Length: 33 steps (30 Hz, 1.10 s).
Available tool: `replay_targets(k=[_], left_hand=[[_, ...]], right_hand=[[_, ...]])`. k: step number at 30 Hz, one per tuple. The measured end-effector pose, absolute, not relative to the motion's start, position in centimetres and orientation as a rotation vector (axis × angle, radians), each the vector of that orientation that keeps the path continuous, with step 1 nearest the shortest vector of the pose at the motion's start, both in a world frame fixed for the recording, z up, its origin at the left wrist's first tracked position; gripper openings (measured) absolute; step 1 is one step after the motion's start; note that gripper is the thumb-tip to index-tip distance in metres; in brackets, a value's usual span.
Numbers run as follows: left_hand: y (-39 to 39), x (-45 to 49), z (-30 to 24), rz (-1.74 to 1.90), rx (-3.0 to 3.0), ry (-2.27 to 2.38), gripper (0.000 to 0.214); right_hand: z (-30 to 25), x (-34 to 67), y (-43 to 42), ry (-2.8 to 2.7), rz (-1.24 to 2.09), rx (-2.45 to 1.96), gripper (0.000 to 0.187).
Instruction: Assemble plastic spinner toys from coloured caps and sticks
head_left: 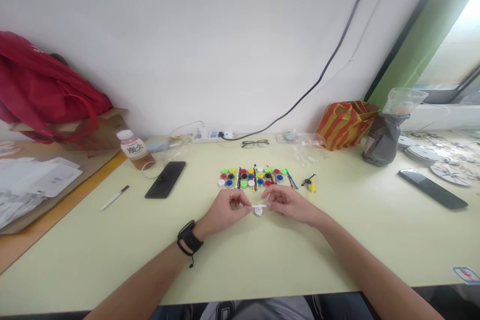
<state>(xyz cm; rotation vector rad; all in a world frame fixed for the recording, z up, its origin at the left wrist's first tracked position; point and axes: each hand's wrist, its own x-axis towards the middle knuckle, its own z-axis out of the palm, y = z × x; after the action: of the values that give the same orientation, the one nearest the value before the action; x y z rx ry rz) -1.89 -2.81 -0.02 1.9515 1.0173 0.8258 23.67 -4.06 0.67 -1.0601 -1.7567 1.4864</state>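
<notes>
Left hand point(226, 211): pinches, thumb and index closed on left end of a thin white bar point(258, 205). Right hand point(290, 203): comes in from the opposite side, thumb tip at or just beside the bar's right end, index arched above and apart; can't tell if gripping or only steadying. Bar's long axis: runs left to right, roughly level, about square to the line from body to wall. White round piece point(258, 212): sits at mid-bar, on the body side, touching or nearly; can't tell if joined, nor if resting on table point(225, 272) or held just off. Key relation: round piece centred between both hands, slightly nearer the body than the fingertips; neither hand clearly nearer to it, left more firmly on the bar. Pose: both forearms angled inward from the near edge, wrists low over the tabletop, knuckles up, fingers curled, fingertips facing across a small gap. Black wristband point(190, 236) on left wrist. Just beyond the fingers: rows of coloured discs point(244, 176). Off to the right: small yellow-and-black piece point(311, 187), near but apart from right hand.
</notes>
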Motion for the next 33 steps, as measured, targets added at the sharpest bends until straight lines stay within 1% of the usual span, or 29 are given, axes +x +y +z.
replay_targets(k=[5,14,16,17,20,22,28,33], left_hand=[[-2.8,-2.0,-0.1,0.802,1.965,1.04,0.009],[-3.3,-2.0,0.2,0.738,2.163,1.026,0.007],[-3.6,-2.0,0.6,0.763,2.211,1.017,0.004],[-3.8,-1.9,0.8,0.778,2.241,0.995,0.007],[-4.3,-1.7,1.5,0.762,2.35,0.843,0.03],[-4.6,-1.5,1.7,0.706,2.417,0.776,0.033],[-4.6,-1.3,1.4,0.662,2.506,0.809,0.022],[-4.4,-1.2,1.1,0.637,2.57,0.853,0.02]], right_hand=[[0.5,23.4,-4.2,-1.703,1.527,-1.143,0.018],[1.2,23.2,-4.5,-1.718,1.56,-1.273,0.018],[1.2,23.2,-4.4,-1.715,1.554,-1.296,0.019],[1.2,23.2,-4.4,-1.713,1.547,-1.303,0.019],[1.0,23.1,-4.2,-1.717,1.53,-1.295,0.018],[0.9,23.1,-4.2,-1.723,1.519,-1.283,0.017],[0.5,23.2,-4.2,-1.769,1.477,-1.248,0.011],[-0.2,23.2,-4.2,-1.817,1.373,-1.232,0.011]])
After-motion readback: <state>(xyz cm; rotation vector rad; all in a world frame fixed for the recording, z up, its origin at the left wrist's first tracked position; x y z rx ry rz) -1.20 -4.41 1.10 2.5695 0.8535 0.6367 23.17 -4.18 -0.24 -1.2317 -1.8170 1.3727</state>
